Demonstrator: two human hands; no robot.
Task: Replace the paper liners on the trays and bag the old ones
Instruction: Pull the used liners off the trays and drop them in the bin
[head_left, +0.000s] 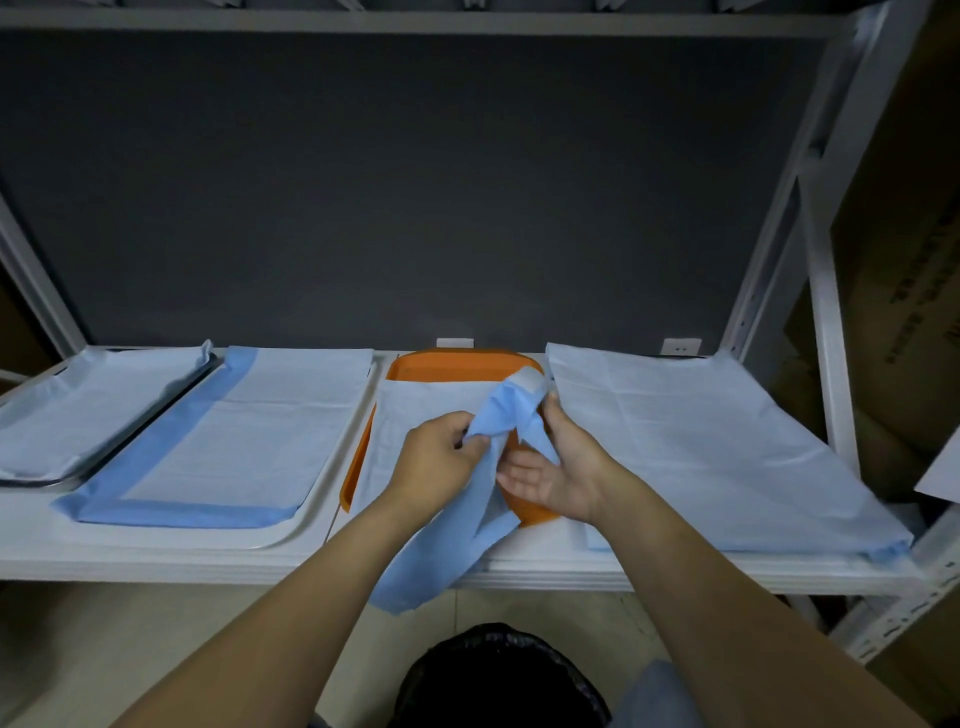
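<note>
An orange tray (415, 365) lies on the white shelf (156, 558), with a pale liner sheet (405, 415) covering its left part. Above it I hold a crumpled blue paper liner (506, 410) whose long tail hangs down past the shelf's front edge. My left hand (441, 457) pinches the liner's left fold. My right hand (558, 467) holds the liner's right side, thumb up against the paper and palm turned up beneath it. Below, a black bag (498, 675) stands open on the floor.
Left of the orange tray sit a white tray (332, 470) with a blue-edged liner and a metal tray (31, 480) with a pale liner. A stack of blue liners (701, 452) lies at the right. Cardboard boxes (904, 260) stand beyond the rack's right post.
</note>
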